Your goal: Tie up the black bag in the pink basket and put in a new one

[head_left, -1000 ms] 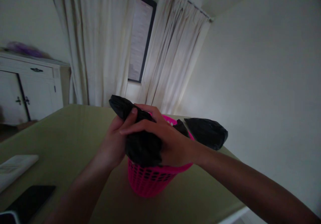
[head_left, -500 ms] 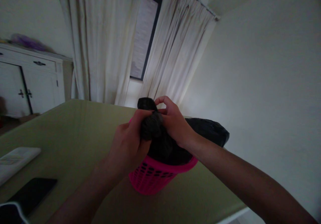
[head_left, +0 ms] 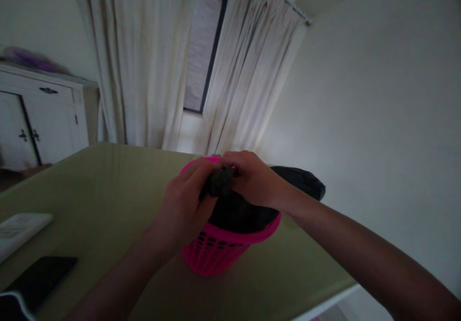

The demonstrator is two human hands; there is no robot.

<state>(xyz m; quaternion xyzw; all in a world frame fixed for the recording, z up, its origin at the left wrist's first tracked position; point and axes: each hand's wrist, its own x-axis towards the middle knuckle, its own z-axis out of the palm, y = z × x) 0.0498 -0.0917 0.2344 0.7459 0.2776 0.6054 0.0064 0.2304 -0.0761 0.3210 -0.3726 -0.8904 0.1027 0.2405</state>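
Observation:
A black plastic bag (head_left: pixel 239 214) sits inside a bright pink basket (head_left: pixel 216 256) with slotted walls. Its gathered top is bunched up above the rim. My left hand (head_left: pixel 187 194) is closed around the bunched plastic, thumb on top. Close against it, my right hand (head_left: pixel 252 179) pinches the same gathered part, its fingertips mostly hidden behind the plastic. Behind my right wrist, another black plastic shape (head_left: pixel 300 179) lies beyond the basket; whether it joins the bag in the basket cannot be seen.
The basket stands on a green-covered table (head_left: pixel 118 186). At its left lie a dark flat object (head_left: pixel 45 278) and a white flat object (head_left: pixel 23 232). A white cabinet (head_left: pixel 54 114), pale curtains (head_left: pixel 147 62) and a wall surround the far side.
The black loop that stuck up above my hands has come down. My right hand's raised fingers have closed in on the plastic, and the view has shifted slightly.

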